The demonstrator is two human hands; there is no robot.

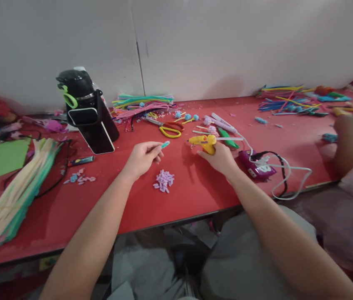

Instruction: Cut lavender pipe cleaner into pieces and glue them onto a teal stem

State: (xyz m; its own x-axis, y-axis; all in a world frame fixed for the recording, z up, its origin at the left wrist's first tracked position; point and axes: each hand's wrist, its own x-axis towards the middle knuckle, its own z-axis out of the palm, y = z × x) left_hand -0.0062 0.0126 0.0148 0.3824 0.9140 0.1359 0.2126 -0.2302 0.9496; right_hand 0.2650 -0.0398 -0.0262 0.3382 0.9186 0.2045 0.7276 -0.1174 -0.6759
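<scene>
Between the thumb and fingers of my left hand [144,157] is a short teal fuzzy stem piece [165,144], its pale tip pointing right. My right hand [222,159] is wrapped round a yellow glue gun [204,142], whose nozzle points left toward my left hand; the two hands are apart. A white glue stick [228,138] sticks out of the back of the gun. Below and between the hands, a small pile of short lilac pieces [164,181] lies on the red table [192,200].
Behind are yellow-and-red scissors [170,130], a green object [228,138] and fuzzy stems [143,104]. A black bottle [90,108] stands left, beside a cream-and-teal stem bundle [23,191]. Right are a purple power strip [258,166] with cables and another person's arm [351,139].
</scene>
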